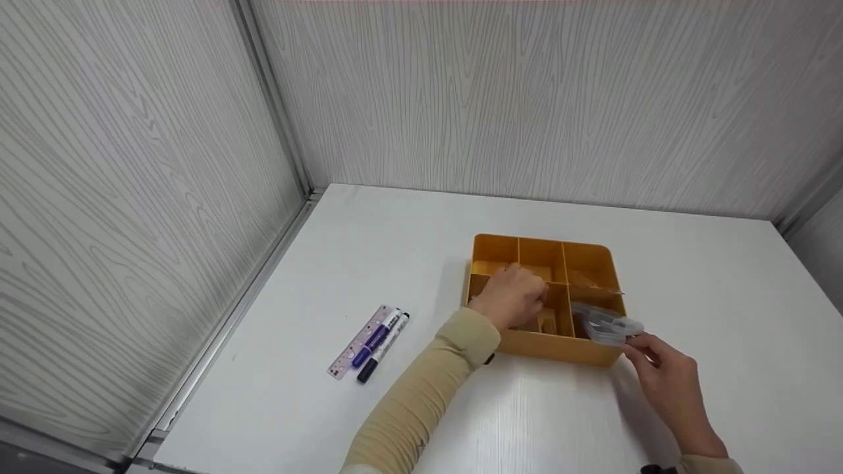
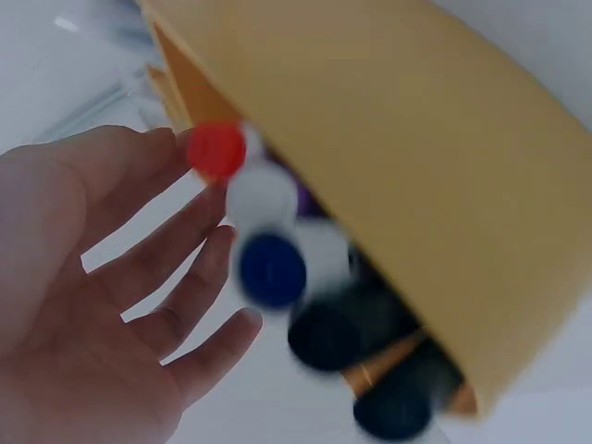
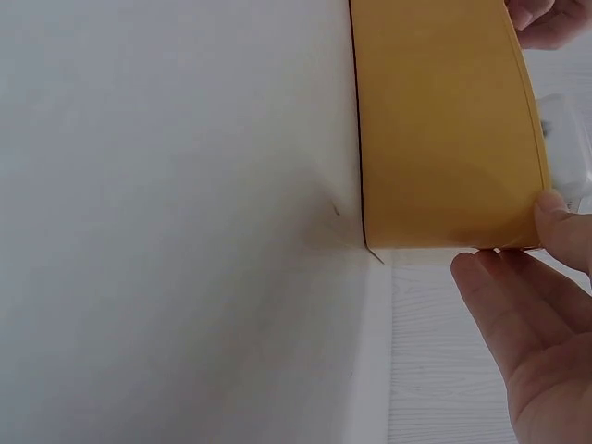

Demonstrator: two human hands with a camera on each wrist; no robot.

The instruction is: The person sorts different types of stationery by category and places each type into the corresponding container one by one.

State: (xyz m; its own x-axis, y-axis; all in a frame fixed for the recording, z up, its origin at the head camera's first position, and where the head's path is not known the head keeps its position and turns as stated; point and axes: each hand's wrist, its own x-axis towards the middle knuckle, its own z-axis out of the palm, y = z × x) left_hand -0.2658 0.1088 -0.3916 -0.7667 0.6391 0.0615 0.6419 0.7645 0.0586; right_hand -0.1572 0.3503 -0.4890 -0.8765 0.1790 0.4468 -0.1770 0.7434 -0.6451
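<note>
An orange divided box sits on the white table. My left hand reaches down into its left front part. In the left wrist view that hand's fingers are spread and fairly straight, with the thumb and first fingertips right beside a red-capped marker. Several more markers stick up from the box there, among them a blue-capped one and a black-capped one. My right hand holds the box's corner, thumb on the rim and fingers against the wall. Next to it, a clear plastic piece leans out of the right front compartment.
To the left of the box lie a pink patterned ruler, a purple marker and a black-capped marker, side by side. Grey wood-grain panels stand behind the table and along its left side.
</note>
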